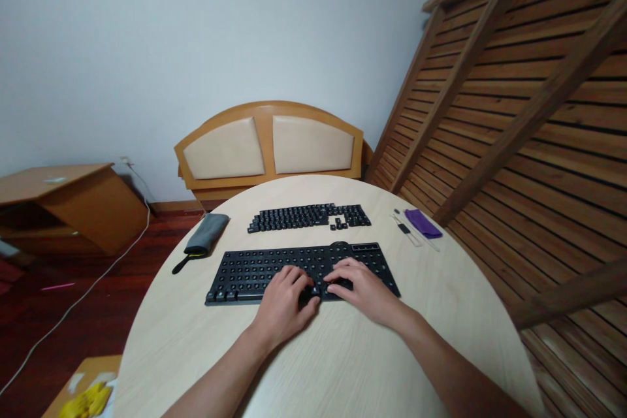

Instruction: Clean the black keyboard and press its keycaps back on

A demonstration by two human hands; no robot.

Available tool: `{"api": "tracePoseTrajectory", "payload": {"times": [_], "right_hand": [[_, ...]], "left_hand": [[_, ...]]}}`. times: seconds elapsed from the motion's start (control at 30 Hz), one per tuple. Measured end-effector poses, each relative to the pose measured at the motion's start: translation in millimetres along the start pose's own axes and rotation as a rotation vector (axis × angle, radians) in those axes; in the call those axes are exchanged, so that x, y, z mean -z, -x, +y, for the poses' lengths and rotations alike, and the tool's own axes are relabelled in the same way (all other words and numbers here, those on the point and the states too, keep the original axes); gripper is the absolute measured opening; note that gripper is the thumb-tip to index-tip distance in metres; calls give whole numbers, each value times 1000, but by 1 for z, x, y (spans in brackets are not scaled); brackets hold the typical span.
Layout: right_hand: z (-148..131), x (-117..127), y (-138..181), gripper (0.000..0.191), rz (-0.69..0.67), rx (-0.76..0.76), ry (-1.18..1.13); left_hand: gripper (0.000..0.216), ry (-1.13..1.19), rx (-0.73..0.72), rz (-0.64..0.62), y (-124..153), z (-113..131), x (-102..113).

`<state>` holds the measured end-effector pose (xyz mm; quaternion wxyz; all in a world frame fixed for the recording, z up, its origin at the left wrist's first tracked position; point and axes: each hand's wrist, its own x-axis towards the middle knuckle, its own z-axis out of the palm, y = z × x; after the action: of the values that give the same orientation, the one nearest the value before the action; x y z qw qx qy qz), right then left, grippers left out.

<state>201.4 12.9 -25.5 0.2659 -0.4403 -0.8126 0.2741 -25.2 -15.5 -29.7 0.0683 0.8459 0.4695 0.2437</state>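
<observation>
Left hand: over the near part of the keyboard, right of its middle; fingers curled, thumb and forefinger bent toward each other. Whether they pinch anything I cannot tell.
Right hand: just right of the left one, over the right part of the keyboard; fingers bent, thumb drawn in near the forefinger. Whether anything is pinched is hidden.
Keyboard: flat on the counter, under both hands, long side toward the person; most of its top shows bare key posts in rows.
Fitted keys: a few, at the keyboard's near left corner.
Loose keys: on the far side of the keyboard and apart from it, laid close together in rows, with a gap toward the right.
Pouch: grey, at the left, its dark strap pointing near.
Purple cloth: folded, near the right edge.
Wire tool: just left of the cloth, with a black grip.
Counter: round, pale wood.
Headboard: beyond the counter, two cream panels.
Slatted frame: right, leaning.
Cabinet: far left, on the red floor.
</observation>
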Motion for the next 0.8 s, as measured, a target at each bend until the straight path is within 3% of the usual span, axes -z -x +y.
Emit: {"api": "tracePoseTrajectory", "payload": {"times": [0.43, 0.8], "right_hand": [[-6, -1, 1, 19, -16, 153, 113], [-4, -3, 0, 22, -9, 182, 143]], "left_hand": [[12, -3, 9, -17, -1, 2, 1], [15, -20, 1, -13, 2, 3, 0]]}}
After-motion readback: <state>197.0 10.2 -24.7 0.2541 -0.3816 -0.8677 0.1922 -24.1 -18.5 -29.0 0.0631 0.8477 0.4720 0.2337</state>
